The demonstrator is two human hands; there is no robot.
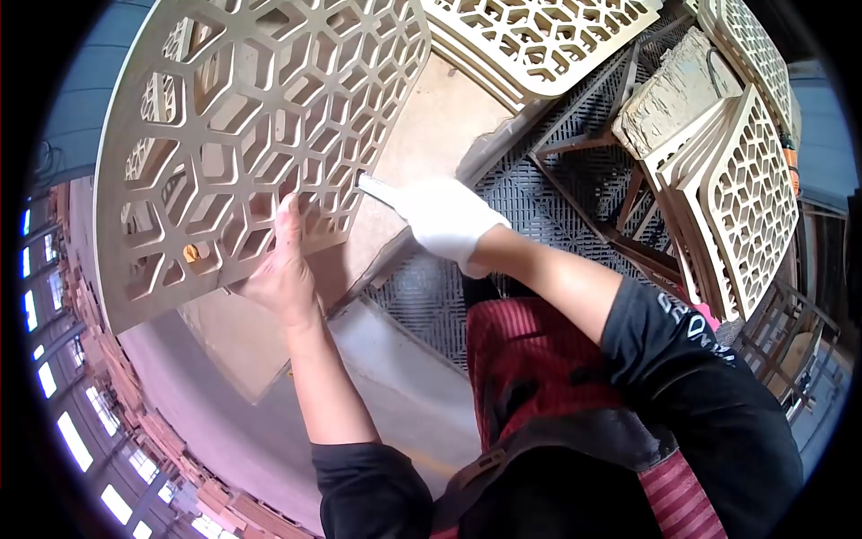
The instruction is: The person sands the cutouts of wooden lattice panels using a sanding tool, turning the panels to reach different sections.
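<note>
A pale wooden lattice panel [199, 144], cut through with a geometric pattern, stands tilted at the left. My bare left hand [280, 280] grips its lower edge, the thumb up on the near face and the fingers mostly hidden. In a white glove, my right hand [449, 217] is closed around a narrow flat metal tool [381, 190], whose exact kind I cannot make out. The tool's dark tip meets or nearly meets the panel's right edge. Beneath the panel lies a tan board surface [431, 126]. A small yellow object [190, 253] shows through one opening.
More lattice panels [548, 40] lie stacked at the top. Others [750, 207] lean at the right beside a rough-edged block [678, 94]. Black plastic matting [426, 296] covers the floor near a metal frame [584, 144]. Wood piles [117, 359] line the far left.
</note>
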